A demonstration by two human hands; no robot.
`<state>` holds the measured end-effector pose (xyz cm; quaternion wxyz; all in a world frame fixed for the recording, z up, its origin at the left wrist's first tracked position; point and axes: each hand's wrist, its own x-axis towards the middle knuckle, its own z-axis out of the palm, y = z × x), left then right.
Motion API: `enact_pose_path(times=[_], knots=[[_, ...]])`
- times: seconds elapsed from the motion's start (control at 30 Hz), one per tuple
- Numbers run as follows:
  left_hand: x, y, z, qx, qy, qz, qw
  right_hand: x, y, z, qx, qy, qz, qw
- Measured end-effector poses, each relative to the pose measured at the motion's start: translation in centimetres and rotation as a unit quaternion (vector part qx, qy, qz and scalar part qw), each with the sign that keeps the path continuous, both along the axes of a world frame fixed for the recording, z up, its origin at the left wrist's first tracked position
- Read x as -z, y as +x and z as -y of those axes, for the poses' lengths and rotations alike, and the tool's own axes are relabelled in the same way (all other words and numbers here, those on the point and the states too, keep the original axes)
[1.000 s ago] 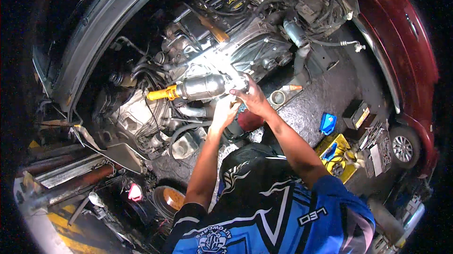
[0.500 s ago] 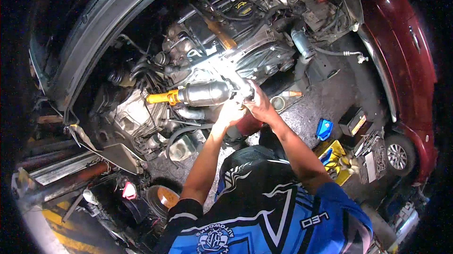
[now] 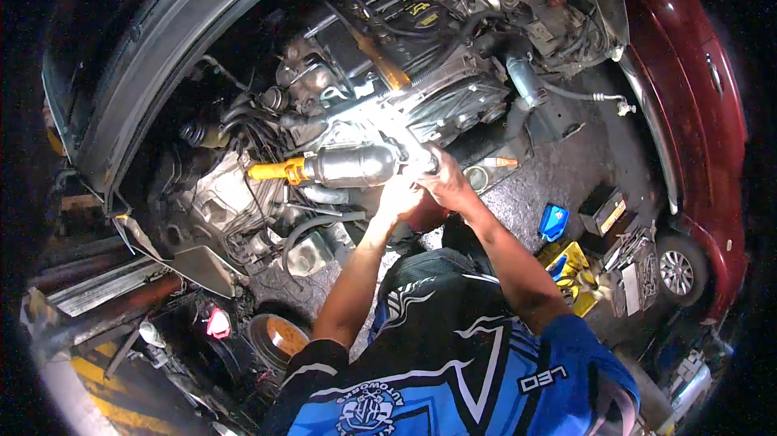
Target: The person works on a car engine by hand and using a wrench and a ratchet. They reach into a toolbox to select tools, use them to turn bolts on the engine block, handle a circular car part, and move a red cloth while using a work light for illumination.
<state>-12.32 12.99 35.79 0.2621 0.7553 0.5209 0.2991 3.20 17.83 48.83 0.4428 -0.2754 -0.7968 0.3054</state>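
A metal cylinder (image 3: 348,165) with a yellow-orange end piece (image 3: 271,170) lies crosswise over the engine (image 3: 380,43). Both of my hands are at its right end, where a metal fitting (image 3: 419,159) is washed out by bright light. My left hand (image 3: 401,195) grips that end from below, its fingertips partly lost in glare. My right hand (image 3: 445,179) wraps around the fitting just to the right, thumb toward the left hand. An orange-handled tool (image 3: 380,63) rests on the engine above them, and a red object (image 3: 425,217) sits beneath my hands.
Hoses (image 3: 299,233) and a bluish metal cylinder (image 3: 526,80) surround the work. At the right are a blue container (image 3: 554,221), a battery (image 3: 602,209), a yellow tray (image 3: 595,294) and loose tools (image 3: 635,262), beside a red car panel (image 3: 704,136). A round pan (image 3: 267,343) lies at lower left.
The engine, cylinder and hands appear slightly lower in the picture as the view shifts. Both hands stay on the cylinder's right end, with only small shifts in their fingers.
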Motion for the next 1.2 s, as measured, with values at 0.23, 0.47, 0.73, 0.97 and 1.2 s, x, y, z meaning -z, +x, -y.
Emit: enact_pose_path(times=[0.23, 0.47, 0.73, 0.97, 1.2], knots=[[3.1, 0.8, -0.4, -0.043, -0.026, 0.035, 0.998, 3.6, 0.4, 0.0, 0.034, -0.204, 0.023, 0.978], [2.3, 0.3, -0.2, -0.039, -0.109, -0.013, 0.993, -0.9, 0.0, 0.2, 0.065, 0.004, 0.048, 0.997], [0.6, 1.1, -0.5, -0.067, -0.017, 0.033, 0.997, 7.7, 0.7, 1.4, 0.076, 0.052, 0.073, 0.993], [1.0, 1.1, -0.4, -0.024, 0.082, -0.027, 0.996, 14.1, -1.6, 0.3, 0.116, -0.232, -0.089, 0.962], [-1.8, -2.2, 3.3, -0.091, -0.145, -0.056, 0.984, 6.9, -2.7, 2.4, -0.025, -0.504, -0.231, 0.832]])
